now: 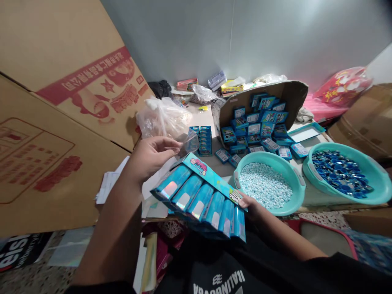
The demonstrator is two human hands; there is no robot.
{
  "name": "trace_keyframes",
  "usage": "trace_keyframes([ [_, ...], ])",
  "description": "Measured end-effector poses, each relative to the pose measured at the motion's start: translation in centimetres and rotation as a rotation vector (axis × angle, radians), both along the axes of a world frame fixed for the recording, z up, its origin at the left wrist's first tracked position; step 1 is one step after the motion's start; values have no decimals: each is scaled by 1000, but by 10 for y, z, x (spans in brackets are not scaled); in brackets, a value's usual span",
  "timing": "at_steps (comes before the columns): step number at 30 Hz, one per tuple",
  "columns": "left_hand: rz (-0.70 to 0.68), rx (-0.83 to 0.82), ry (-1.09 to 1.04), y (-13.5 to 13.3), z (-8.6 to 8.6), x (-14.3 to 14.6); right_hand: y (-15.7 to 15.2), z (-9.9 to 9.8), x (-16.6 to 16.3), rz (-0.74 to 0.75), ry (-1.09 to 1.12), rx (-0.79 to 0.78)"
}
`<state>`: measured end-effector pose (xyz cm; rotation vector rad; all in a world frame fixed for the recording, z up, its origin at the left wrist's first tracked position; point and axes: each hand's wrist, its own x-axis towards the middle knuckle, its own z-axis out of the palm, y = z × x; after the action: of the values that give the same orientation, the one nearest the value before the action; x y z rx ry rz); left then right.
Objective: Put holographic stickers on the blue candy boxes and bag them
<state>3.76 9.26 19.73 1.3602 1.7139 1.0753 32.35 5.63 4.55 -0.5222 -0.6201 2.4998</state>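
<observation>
A long turquoise cardboard strip [211, 177] with pink and white lettering carries a row of glossy blue sachets [200, 200], overlapping side by side. The set is held off the table and tilted — far end left, near end right, where the right hand [249, 203] pinches it. A small clear plastic sleeve [187, 143] hangs just over the far-left tip, pinched in the left hand [153, 155].

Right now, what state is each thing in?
Left hand, pinching a clear sleeve.
Right hand, gripping the blue pack.
Bead basin, holds pale beads.
Gem basin, holds dark blue gems.
Cardboard box, tipped sideways, small boxes spilling out.
</observation>
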Motion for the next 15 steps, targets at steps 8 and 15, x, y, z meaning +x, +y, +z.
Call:
trace_keyframes([
  [8,-63,-81,104,0,4,13,3,-22,-9,80,17,-38],
  [15,64,146,678,21,-45,-17,-4,-28,0,30,68,-33],
])
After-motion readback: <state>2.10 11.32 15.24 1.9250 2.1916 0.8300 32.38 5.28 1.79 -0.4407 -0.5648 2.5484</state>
